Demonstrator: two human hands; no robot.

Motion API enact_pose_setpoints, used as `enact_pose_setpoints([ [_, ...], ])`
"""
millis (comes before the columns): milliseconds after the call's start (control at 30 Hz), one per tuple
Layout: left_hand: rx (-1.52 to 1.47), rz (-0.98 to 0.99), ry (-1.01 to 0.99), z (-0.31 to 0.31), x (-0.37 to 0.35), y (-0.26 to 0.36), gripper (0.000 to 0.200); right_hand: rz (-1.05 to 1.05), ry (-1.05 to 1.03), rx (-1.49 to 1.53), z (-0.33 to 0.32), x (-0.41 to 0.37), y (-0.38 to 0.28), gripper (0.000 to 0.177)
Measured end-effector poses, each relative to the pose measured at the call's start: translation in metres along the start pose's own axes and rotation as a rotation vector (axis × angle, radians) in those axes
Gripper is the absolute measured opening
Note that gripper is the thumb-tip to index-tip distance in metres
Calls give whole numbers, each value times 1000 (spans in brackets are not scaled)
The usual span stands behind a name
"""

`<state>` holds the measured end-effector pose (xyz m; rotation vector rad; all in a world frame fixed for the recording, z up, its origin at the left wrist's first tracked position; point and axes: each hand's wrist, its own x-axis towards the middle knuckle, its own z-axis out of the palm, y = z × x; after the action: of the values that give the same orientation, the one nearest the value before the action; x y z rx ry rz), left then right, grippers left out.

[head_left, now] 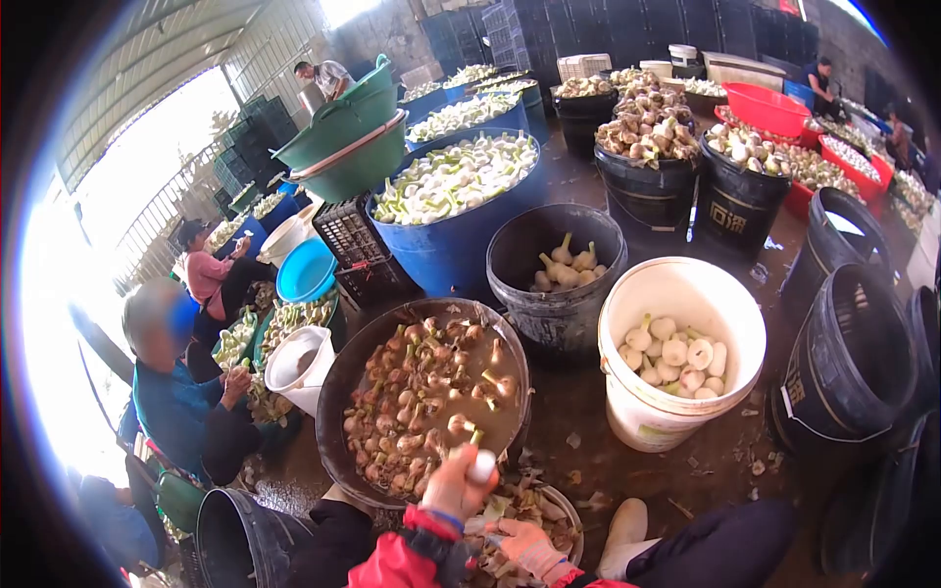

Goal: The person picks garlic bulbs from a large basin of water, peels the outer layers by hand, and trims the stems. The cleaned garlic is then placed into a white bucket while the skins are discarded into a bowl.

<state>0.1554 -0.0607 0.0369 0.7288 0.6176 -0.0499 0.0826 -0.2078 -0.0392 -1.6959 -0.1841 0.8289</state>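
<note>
My left hand (pixel 459 488) is closed around a white garlic bulb (pixel 481 467) with a short green stem, over the near rim of a wide dark basin (pixel 329 431). Brown-skinned garlic bulbs (pixel 402 402) lie in muddy water in that basin. My right hand (pixel 534 549), in an orange covering, is just below and to the right, its fingers curled; what they hold, if anything, I cannot make out. Beneath both hands, a round container holds a heap of garlic peelings (pixel 534 512).
A white bucket (pixel 681 412) with peeled garlic stands ahead right, next to a black bucket (pixel 554 318) of garlic bulbs. Behind is a blue tub (pixel 446 240) full of garlic. Black buckets (pixel 843 363) line the right. A person (pixel 181 392) sits at left.
</note>
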Motion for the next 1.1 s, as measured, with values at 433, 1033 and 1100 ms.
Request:
enact_pose_setpoints([
  [433,1806,471,-495,4,195,45,33,-50,200,466,-2,29,10,21],
  [1033,1265,-145,-246,6,90,50,18,-306,400,556,-6,47,45,45],
  [1100,1216,-212,-335,5,41,49,20,-25,166,1048,-21,35,15,67],
])
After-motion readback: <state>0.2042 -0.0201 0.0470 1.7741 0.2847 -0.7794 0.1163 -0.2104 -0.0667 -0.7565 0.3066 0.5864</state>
